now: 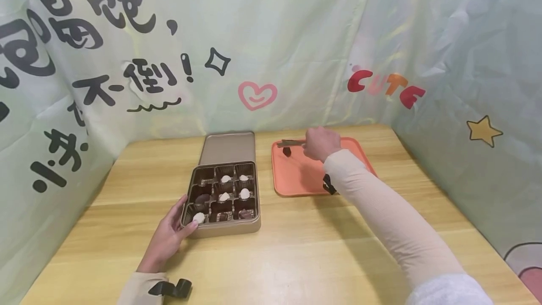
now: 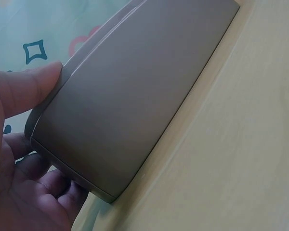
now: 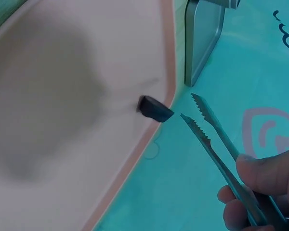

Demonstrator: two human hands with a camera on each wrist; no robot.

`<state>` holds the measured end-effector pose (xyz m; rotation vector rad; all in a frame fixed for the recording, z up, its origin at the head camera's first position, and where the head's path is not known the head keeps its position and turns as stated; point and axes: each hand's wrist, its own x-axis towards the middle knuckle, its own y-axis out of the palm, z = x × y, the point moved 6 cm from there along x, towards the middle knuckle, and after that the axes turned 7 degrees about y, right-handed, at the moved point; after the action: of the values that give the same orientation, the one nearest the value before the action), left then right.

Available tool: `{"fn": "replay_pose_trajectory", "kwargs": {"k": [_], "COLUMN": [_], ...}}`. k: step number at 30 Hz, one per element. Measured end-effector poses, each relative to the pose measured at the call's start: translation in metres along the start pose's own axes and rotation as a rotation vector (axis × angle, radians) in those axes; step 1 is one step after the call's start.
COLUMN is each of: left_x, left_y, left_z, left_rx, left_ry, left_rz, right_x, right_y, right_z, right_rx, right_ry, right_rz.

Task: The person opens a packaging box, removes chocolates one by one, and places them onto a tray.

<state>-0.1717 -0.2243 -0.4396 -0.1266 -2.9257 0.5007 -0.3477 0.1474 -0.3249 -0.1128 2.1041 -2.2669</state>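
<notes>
Pinching metal tongs (image 1: 291, 143) between thumb and curled fingers, the right hand (image 1: 322, 143) hung over the orange tray (image 1: 292, 181) right of centre in the head view. In the right wrist view, the serrated tips of the tongs stood apart with nothing between them. A dark chocolate piece (image 1: 287, 151) showed near the tray's upper left corner, just below the tongs in the head view and clear of their tips; whether it touched the tray could not be told.

Left of centre, the left hand (image 1: 169, 238) gripped the brown box (image 1: 228, 230) by its lower left corner, thumb over the rim and the other fingers bent against the side. The box's insert had nine compartments. White pieces sat in the middle and right ones of the top and centre rows, and another in the bottom left; dark pieces lay in the centre left, bottom middle and bottom right. A flat brown lid (image 1: 228, 148) lay directly behind the box. Box and tray rested apart on a wooden table (image 1: 271, 267), before a pale green printed cloth (image 1: 296, 51).
</notes>
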Motion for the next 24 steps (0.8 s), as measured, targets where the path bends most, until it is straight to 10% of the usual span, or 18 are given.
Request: {"fn": "replay_pose_trajectory", "kwargs": {"k": [24], "left_x": [0.002], "left_y": [0.000], "left_z": [0.001], "left_rx": [-0.052], "left_ry": [0.027], "left_rz": [-0.002], "right_x": [-0.013], "right_y": [-0.003], "right_z": [0.042], "right_rx": [0.098], "right_ry": [-0.133], "right_rz": [0.029]}}
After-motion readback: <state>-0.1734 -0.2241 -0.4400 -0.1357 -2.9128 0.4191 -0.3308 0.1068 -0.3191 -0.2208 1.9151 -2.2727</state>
